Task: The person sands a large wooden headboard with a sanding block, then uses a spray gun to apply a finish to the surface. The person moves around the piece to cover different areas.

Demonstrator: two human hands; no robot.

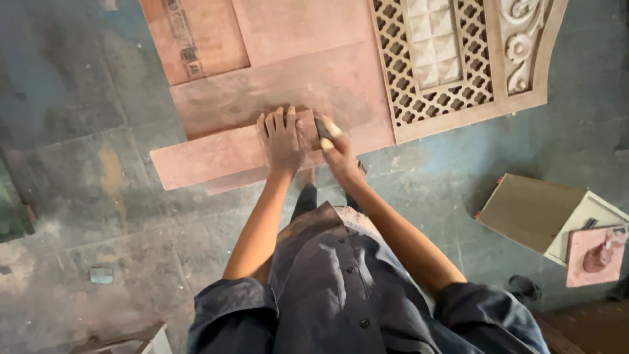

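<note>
Left hand [283, 139] flat on a reddish plank [216, 154] running left-right; right hand [339, 152] grips a small, possibly sanding, block [322, 127], mostly hidden.

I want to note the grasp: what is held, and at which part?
The right hand grips a small dark object, kind unclear, by its near end. The left hand presses flat on the reddish board.

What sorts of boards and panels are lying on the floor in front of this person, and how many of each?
Plain reddish-brown boards: 3, one under the left hand and right hand, at and.
Carved lattice panel: 1.
Tan board by the white box: 1.
Total: 5.
</note>
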